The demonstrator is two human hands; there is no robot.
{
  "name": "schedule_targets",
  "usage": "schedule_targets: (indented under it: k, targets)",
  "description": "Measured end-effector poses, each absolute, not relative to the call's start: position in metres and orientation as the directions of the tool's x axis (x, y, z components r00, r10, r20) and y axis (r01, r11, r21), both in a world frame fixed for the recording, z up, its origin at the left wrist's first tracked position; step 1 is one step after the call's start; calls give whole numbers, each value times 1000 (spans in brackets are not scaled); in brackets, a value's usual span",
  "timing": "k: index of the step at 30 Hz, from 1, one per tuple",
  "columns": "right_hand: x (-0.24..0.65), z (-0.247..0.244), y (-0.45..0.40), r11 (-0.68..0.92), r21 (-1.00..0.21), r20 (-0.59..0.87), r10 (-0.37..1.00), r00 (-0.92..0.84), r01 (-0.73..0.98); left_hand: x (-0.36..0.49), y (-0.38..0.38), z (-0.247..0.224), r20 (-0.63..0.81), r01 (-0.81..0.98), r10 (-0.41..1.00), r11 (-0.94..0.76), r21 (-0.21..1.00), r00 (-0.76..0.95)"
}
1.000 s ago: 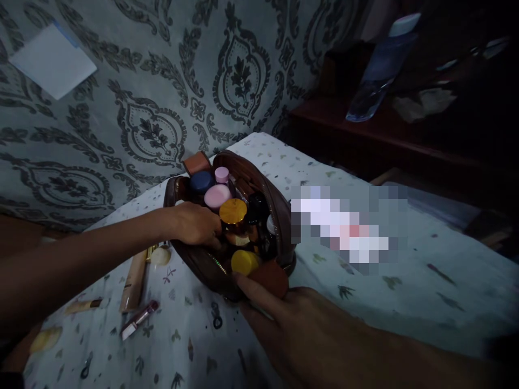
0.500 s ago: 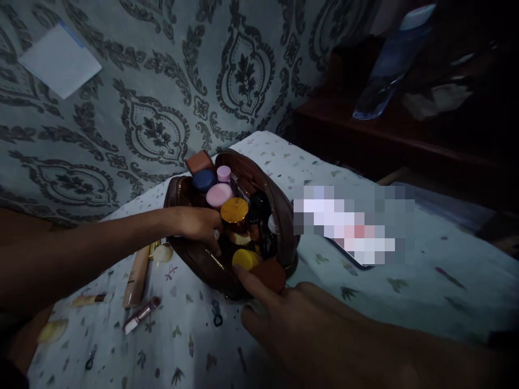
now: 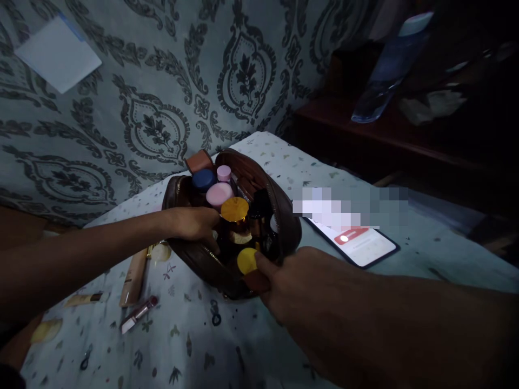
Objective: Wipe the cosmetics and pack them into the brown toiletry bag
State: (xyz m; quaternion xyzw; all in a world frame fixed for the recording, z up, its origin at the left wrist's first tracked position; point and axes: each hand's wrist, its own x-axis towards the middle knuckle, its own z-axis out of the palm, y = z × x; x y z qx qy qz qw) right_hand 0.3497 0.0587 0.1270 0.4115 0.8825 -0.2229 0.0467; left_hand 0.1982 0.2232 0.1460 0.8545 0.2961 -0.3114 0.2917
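An unzipped brown makeup bag stands on the patterned bedsheet, packed with jars and bottles. My left hand reaches over its left rim, fingers curled down inside; whatever they hold is hidden. Close to those fingers is a jar with a shiny gold lid. My right hand is closed on the brown tab at the bag's near end, its index finger against a yellow lid. Farther back in the bag are a pink lid, a smaller pink cap and a dark blue lid.
Left of the bag lie a beige tube, a lipstick-like tube, a slim tube and a yellowish piece. A lit phone rests at right. A water bottle stands on the dark red shelf.
My right hand has moved up and right, from pointing at the yellow lid to gripping the end tab. My left hand stays inside the bag, nearly still.
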Motion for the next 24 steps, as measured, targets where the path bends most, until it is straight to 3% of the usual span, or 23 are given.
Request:
schedule_targets:
  k: [3,7,16,24]
  targets:
    - [348,134,60,548,-304,-382,679,-626,779,201,222,146,-702,654,234,-632,416,673]
    - [349,142,62,574,-247,-463,637,-616,780,203,223,142,-704,640,195,-623,449,683]
    - [361,138,53,615,-346,-192,693,-695,709,201,221,142,-766,730,234,-554,401,599]
    - [364,130,46,662,-291,11,725,-689,691,202,224,138,-784,759,294,-569,316,547]
